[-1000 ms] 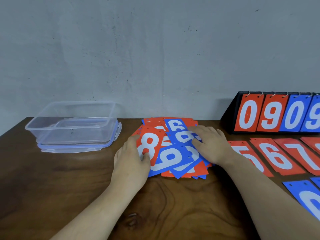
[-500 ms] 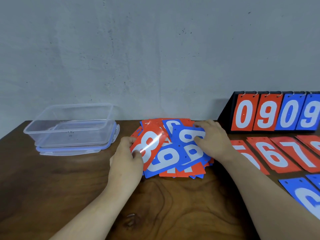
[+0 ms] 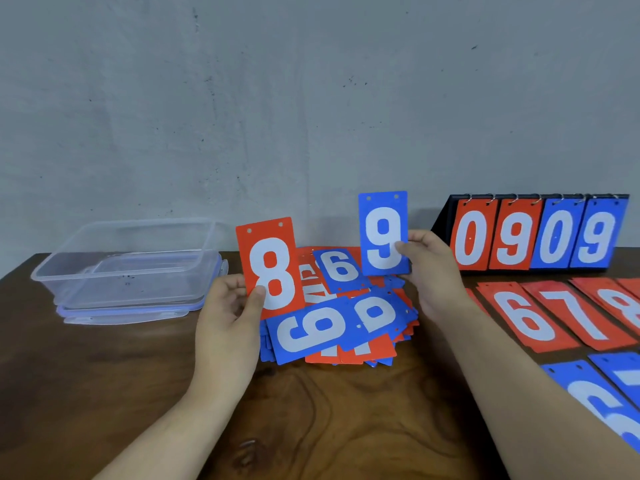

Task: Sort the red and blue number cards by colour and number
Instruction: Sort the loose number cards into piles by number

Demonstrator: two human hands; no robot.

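Looked down over dark wood table (image 3: pixel 346 427) w/ grey wall (image 3: pixel 311 98) behind. Found clear plastic tub (image 3: pixel 131 268) at far L, sat on its blue-edged lid (image 3: pixel 131 315), near the cards but not touching. Spotted black flip scoreboard (image 3: pixel 445 218) at back R, showing red 0, red 9, blue 0, blue 9 hung on rings. Saw loose pile (image 3: pixel 374 313) of red & blue number cards mid-table, overlapping at all angles, blue cards on top reading 9 or 6; couldn't tell which. Noted red cards laid flat at R, in front of scoreboard: red 6 (image 3: pixel 526 317), red 7 (image 3: pixel 585 313), then laid red 8 (image 3: pixel 620 303) cut by frame edge. Noted blue cards (image 3: pixel 595 393) nearer, bottom R, digits cut off, unreadable. Had L hand (image 3: pixel 227 317) just L of pile, pinching held red 8 card (image 3: pixel 273 271) by lower L edge, thumb on front, fingers behind. Held it upright over pile's L side, holes at top, bottom edge hidden behind a pile card. Had R hand (image 3: pixel 433 268) just R of pile, pinching blue 9 card (image 3: pixel 382 233) at lower R edge, thumb (image 3: pixel 401 249) on face. Held that one upright too, higher than the 8, above pile's back R, short of scoreboard. Held the 2 cards well apart, digits facing cam.
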